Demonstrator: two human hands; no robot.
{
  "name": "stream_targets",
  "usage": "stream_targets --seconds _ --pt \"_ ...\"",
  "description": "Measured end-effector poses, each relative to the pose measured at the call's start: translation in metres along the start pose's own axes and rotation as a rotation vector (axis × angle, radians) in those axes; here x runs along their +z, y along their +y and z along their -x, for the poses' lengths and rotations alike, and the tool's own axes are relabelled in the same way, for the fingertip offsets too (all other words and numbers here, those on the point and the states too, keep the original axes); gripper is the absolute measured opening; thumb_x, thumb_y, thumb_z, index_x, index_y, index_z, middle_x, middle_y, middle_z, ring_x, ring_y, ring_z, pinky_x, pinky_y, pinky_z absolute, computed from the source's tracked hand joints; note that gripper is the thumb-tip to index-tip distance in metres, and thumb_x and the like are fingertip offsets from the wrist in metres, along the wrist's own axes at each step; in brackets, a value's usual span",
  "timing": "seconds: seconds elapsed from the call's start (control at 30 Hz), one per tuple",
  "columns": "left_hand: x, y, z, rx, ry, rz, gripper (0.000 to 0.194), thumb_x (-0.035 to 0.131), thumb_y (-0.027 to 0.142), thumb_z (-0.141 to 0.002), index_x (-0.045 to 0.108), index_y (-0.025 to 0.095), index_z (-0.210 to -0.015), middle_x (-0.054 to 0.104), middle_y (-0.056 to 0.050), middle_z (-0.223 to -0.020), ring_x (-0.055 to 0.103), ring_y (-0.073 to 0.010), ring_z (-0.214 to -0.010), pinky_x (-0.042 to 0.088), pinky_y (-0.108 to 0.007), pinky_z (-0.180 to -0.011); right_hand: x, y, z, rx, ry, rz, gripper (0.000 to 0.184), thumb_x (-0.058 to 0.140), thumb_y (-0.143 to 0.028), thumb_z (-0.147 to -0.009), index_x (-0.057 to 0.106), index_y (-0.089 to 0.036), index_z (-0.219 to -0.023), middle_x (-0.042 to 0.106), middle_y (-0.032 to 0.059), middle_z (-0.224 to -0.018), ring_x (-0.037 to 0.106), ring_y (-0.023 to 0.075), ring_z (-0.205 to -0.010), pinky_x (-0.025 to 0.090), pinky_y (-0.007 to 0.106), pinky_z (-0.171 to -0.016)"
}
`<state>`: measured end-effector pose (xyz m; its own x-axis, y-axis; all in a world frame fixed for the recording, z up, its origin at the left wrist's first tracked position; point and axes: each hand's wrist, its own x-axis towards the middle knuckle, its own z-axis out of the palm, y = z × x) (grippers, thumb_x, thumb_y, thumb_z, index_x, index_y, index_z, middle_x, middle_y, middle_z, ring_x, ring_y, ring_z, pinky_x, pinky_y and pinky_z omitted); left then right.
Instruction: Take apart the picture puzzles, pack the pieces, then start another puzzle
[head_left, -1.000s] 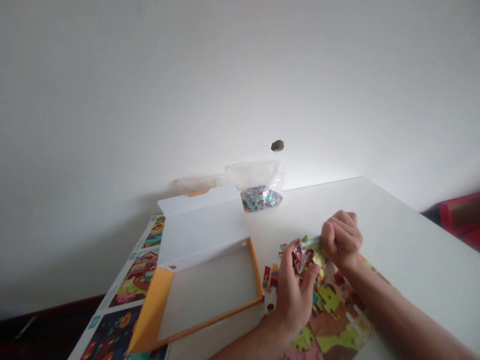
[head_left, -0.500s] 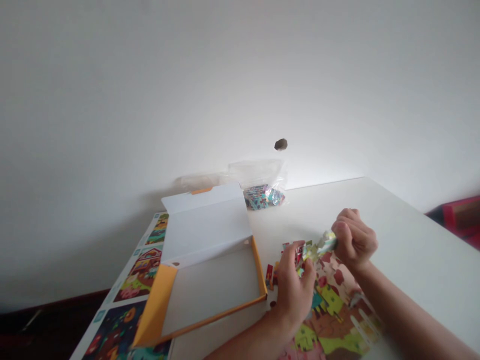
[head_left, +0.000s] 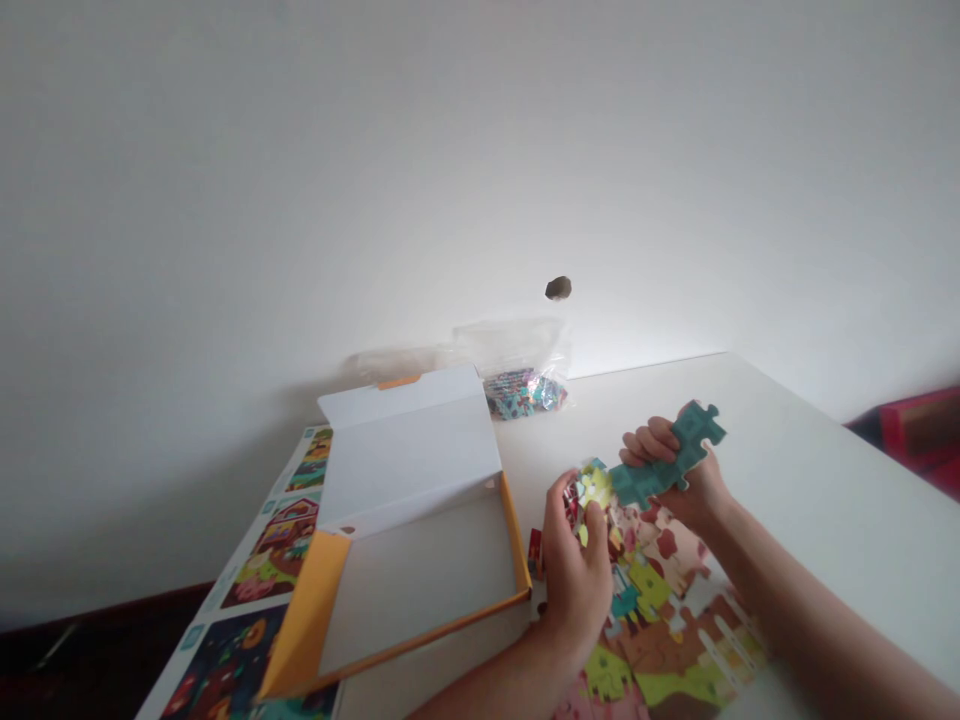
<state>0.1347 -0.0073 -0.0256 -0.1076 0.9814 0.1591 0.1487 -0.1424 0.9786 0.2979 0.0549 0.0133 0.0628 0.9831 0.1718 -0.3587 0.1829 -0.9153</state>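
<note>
Several colourful jigsaw puzzle pieces (head_left: 596, 483) are gripped between the thumb and fingers of my left hand (head_left: 576, 575). My right hand (head_left: 686, 480) is closed on a strip of joined puzzle pieces (head_left: 667, 464), its plain teal side facing me. The lower left end of that strip reaches the pieces in my left hand; whether they are linked I cannot tell. Below both hands lies a partly joined puzzle (head_left: 660, 640) with brown, green and pink parts and a white fence. My arms hide some of it.
An open yellow-edged box (head_left: 431, 625) with a white inside stands left of my hands. Behind it, a clear bag (head_left: 525, 395) of puzzle pieces rests against the wall. A printed picture sheet (head_left: 274, 550) lies along the table's left side. A red object (head_left: 922, 435) is beyond the right edge.
My right hand has turned over, so the strip's teal side now shows and points up to the right. My left hand has shifted slightly left, still holding pieces.
</note>
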Motion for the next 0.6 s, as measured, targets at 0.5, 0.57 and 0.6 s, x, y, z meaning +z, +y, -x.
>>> stream_targets --seconds 0.5,0.57,0.6 --pt "0.005 -0.001 0.001 0.102 -0.134 -0.05 0.035 0.042 0.024 -0.097 0.047 0.018 -0.131 0.058 -0.014 -0.126 0.055 -0.0246 -0.118 0.043 -0.039 -0.101 0.029 0.014 0.012 0.105 0.179 -0.14 0.056 0.049 -0.071 -0.083 0.034 -0.023 -0.058 0.026 -0.006 -0.056 0.026 0.0116 -0.047 0.026 0.028 -0.043" --pt "0.006 -0.004 0.002 0.159 -0.191 -0.063 0.037 0.045 0.022 -0.096 0.047 0.02 -0.132 0.057 -0.014 -0.128 0.054 -0.0254 -0.12 0.042 -0.041 -0.102 0.031 0.017 0.014 0.098 0.192 -0.122 0.056 0.048 -0.071 -0.084 0.035 -0.023 -0.059 0.029 -0.0053 -0.056 0.029 0.0117 -0.047 0.028 0.028 -0.042" --pt "0.006 -0.005 0.003 0.193 -0.223 -0.072 0.04 0.048 0.021 -0.094 0.046 0.021 -0.133 0.056 -0.014 -0.129 0.052 -0.026 -0.121 0.042 -0.043 -0.103 0.032 0.02 0.016 0.091 0.196 -0.108 0.055 0.046 -0.071 -0.085 0.035 -0.023 -0.059 0.03 -0.0049 -0.055 0.03 0.0118 -0.047 0.028 0.028 -0.042"
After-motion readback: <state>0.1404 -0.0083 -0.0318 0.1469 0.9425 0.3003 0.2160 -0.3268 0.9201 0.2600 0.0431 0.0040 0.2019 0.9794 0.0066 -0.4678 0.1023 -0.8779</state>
